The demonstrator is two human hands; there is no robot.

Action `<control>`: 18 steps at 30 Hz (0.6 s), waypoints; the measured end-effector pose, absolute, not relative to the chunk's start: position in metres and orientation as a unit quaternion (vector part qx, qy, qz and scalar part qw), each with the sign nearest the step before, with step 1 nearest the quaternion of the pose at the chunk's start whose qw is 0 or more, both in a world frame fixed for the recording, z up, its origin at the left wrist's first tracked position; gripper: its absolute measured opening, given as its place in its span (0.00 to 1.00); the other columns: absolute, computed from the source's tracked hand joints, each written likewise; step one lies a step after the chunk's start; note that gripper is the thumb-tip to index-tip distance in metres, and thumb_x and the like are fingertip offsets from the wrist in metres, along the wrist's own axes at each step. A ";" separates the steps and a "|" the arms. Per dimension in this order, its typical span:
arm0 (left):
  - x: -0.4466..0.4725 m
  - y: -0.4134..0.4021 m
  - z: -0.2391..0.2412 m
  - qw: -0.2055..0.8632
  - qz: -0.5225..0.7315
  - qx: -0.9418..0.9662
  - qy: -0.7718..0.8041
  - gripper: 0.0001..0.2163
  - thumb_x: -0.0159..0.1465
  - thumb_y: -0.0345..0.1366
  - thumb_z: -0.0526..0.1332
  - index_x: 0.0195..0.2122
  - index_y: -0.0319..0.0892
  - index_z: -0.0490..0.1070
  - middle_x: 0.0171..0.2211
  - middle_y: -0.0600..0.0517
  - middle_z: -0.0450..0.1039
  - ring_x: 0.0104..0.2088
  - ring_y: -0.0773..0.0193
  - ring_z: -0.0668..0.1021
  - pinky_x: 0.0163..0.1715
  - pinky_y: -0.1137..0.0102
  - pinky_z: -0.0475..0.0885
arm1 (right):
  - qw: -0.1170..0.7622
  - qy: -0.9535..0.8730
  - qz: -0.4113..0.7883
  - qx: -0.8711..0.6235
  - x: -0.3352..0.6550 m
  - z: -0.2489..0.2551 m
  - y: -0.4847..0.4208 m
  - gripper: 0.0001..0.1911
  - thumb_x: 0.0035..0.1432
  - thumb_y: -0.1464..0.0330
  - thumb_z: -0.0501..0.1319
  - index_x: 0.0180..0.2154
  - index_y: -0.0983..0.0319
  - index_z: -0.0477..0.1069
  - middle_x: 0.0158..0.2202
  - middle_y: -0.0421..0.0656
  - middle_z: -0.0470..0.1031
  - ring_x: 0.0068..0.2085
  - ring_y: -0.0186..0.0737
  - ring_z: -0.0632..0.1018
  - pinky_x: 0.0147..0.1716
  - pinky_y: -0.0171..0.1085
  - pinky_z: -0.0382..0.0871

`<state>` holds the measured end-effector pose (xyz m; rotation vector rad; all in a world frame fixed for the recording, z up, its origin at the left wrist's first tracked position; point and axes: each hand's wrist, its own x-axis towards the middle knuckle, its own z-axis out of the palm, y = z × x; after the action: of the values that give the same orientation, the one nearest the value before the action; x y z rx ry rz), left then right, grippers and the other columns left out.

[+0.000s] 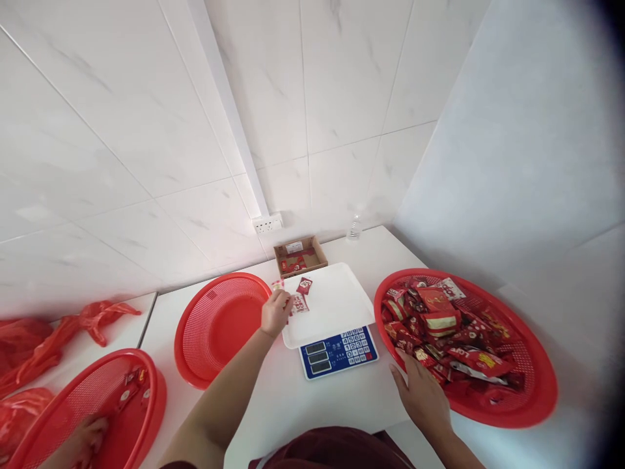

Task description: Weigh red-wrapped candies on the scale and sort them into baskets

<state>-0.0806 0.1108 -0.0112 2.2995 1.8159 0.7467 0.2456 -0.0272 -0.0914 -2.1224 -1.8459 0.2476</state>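
Observation:
My left hand (276, 312) reaches over the left edge of the white weighing tray (342, 306) and grips a small red-and-white packet (299, 303) lying on it. A second red packet (305, 284) lies on the tray just behind. The tray sits on a blue scale (338, 352) with a keypad. My right hand (420, 391) rests flat, fingers apart, on the table at the near rim of a red basket (537, 397) full of red snack packets (442, 322).
An empty red basket (217, 326) stands left of the scale. A cardboard box (299, 256) and a clear bottle (355, 228) sit by the wall. At the lower left, another person's hand (88, 435) is in a third red basket (97, 404); red plastic bags (58, 332) lie beyond.

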 end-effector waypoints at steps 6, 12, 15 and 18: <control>-0.149 0.086 0.008 0.040 0.202 0.653 0.729 0.15 0.65 0.44 0.47 0.39 0.45 0.70 0.41 0.48 0.72 0.40 0.62 0.74 0.37 0.70 0.69 | 0.173 -0.650 0.084 -0.735 0.245 -0.091 -0.027 0.26 0.60 0.56 0.44 0.49 0.66 0.65 0.47 0.53 0.73 0.49 0.49 0.73 0.45 0.46 0.67; -0.149 0.081 -0.006 0.014 0.092 0.661 0.745 0.26 0.62 0.50 0.49 0.58 0.41 0.58 0.59 0.41 0.59 0.61 0.49 0.57 0.58 0.52 0.52 | 0.175 -0.652 0.078 -0.734 0.246 -0.094 -0.027 0.26 0.60 0.57 0.44 0.49 0.66 0.65 0.47 0.53 0.73 0.48 0.49 0.73 0.45 0.45 0.67; -0.117 0.091 -0.022 0.061 0.075 0.769 0.632 0.28 0.62 0.50 0.49 0.61 0.43 0.53 0.64 0.44 0.49 0.64 0.51 0.49 0.60 0.55 0.48 | 0.174 -0.651 0.074 -0.735 0.246 -0.096 -0.028 0.26 0.60 0.56 0.45 0.50 0.66 0.65 0.47 0.53 0.73 0.48 0.50 0.73 0.44 0.46 0.67; -0.083 0.110 -0.038 0.118 0.049 0.823 0.553 0.31 0.61 0.53 0.51 0.63 0.47 0.48 0.66 0.45 0.39 0.65 0.50 0.45 0.60 0.55 0.48 | 0.176 -0.650 0.073 -0.736 0.246 -0.097 -0.028 0.25 0.60 0.57 0.45 0.50 0.65 0.65 0.47 0.53 0.73 0.48 0.49 0.73 0.45 0.46 0.67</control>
<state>-0.0825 0.1099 -0.0385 2.4092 1.6187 0.1426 0.2462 -0.0282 -0.0967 -2.0849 -1.8404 0.2059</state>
